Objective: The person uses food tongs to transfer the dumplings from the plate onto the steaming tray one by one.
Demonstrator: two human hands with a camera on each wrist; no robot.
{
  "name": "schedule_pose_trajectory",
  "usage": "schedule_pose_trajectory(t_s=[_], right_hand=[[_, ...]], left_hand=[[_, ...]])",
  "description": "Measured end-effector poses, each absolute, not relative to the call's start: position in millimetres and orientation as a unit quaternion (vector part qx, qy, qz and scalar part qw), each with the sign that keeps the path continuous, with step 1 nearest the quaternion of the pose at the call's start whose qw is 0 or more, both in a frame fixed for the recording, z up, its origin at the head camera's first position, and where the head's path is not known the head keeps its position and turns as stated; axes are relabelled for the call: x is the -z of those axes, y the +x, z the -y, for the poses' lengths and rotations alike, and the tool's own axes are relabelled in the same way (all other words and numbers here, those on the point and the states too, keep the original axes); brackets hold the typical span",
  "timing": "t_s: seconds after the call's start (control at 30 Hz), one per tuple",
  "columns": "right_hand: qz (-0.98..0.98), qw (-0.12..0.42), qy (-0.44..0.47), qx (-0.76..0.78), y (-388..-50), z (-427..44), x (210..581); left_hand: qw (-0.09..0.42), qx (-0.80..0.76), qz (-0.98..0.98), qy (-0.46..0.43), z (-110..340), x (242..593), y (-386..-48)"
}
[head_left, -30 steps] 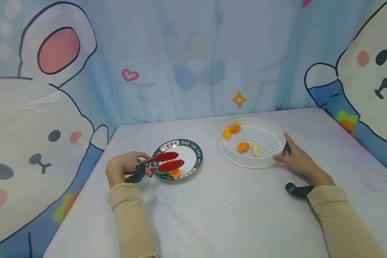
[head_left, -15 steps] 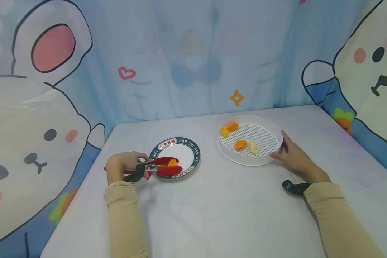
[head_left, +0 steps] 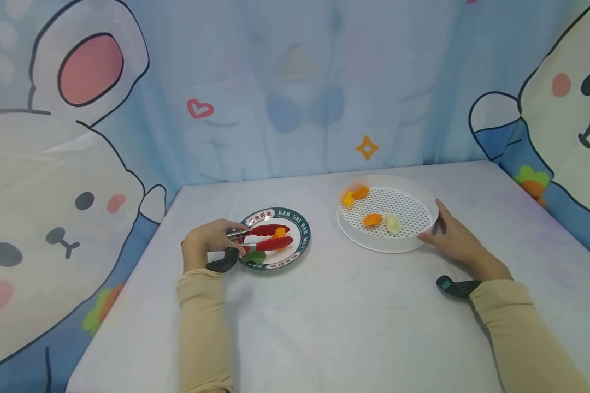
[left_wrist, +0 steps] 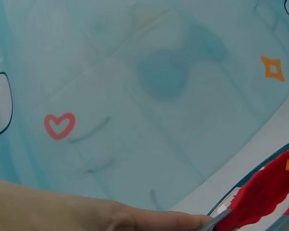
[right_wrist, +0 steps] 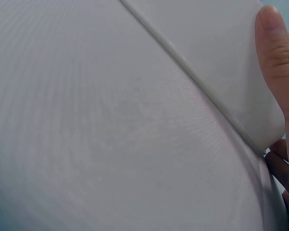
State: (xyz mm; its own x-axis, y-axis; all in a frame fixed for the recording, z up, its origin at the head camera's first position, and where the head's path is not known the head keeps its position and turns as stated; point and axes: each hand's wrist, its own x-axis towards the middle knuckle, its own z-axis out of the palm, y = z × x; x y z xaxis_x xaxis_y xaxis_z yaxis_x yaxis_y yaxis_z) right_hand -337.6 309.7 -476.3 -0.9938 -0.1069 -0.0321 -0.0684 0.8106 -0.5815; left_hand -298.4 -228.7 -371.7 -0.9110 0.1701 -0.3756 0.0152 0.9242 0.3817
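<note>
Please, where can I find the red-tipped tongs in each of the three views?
Head: left of centre, the tongs partly over the plate.
Left wrist: lower right corner, cut off by the edge.
Right wrist: not in it.
Landmark: red heart on the curtain, in head and left wrist.

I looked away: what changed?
The left hand moved the red-tipped metal tongs right, farther over the round green-rimmed white plate. Between their tips, a small orange piece shifted from the plate's near edge towards its middle. The right hand stayed on the round white sieve.
</note>
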Motion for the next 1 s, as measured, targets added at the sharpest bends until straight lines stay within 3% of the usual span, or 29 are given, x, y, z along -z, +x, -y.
schedule_pose_trajectory(t_s=[0.2, 0.8, 1.0], right_hand=[[-0.947, 0.035, -0.05, 0.315, -337.3, -311.7, 480.1], [-0.951, 0.031, -0.04, 0.305, -337.5, -310.0, 474.6], [-0.949, 0.035, -0.038, 0.31, -335.6, -308.6, 472.5]], left_hand=[[0.168, -0.202, -0.964, 0.038, 217.2, 371.8, -304.3], [0.167, -0.278, -0.944, 0.068, 209.5, 379.0, -314.3], [0.114, -0.348, -0.924, 0.111, 192.7, 380.3, -320.6]])
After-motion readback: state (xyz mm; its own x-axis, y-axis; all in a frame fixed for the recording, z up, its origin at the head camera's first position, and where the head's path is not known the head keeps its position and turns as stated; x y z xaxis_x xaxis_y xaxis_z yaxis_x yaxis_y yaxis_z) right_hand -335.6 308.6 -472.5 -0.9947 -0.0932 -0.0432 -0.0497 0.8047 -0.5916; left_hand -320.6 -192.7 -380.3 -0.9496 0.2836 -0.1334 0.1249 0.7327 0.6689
